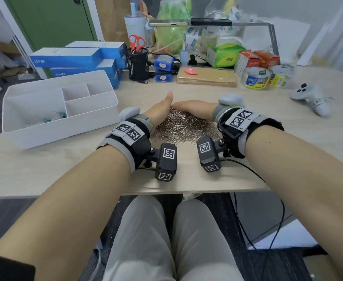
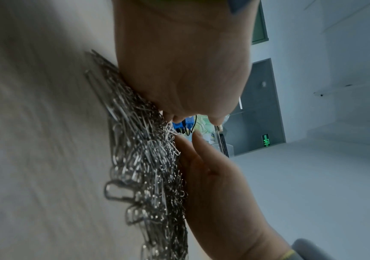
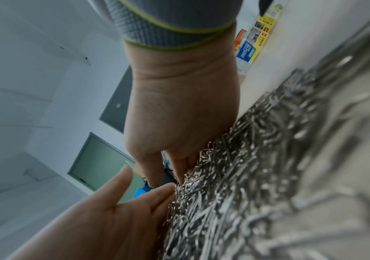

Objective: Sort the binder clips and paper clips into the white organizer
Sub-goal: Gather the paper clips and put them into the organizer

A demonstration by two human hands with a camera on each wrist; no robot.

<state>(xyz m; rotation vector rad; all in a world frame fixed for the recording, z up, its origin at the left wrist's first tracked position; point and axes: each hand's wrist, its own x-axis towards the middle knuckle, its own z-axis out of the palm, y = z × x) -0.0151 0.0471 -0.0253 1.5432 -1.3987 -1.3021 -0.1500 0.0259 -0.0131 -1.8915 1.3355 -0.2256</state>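
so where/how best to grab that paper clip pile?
Scoop the paper clip pile at its base from both flanks, as the left hand and right hand stand now. It's a loose, low heap flat on the table, so a top pinch likely lifts few.

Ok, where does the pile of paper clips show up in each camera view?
Head: paper clips centre, on the table between both hands.
Left wrist: paper clips centre-left, running to the bottom edge.
Right wrist: paper clips right half.
Shared landmark: the right hand.

Pale wooden table [image 1: 45, 169] bears the white organizer [image 1: 61, 126], a paper clips [image 1: 187, 126] heap, blue boxes [image 1: 75, 57], tape rolls [image 1: 257, 77]
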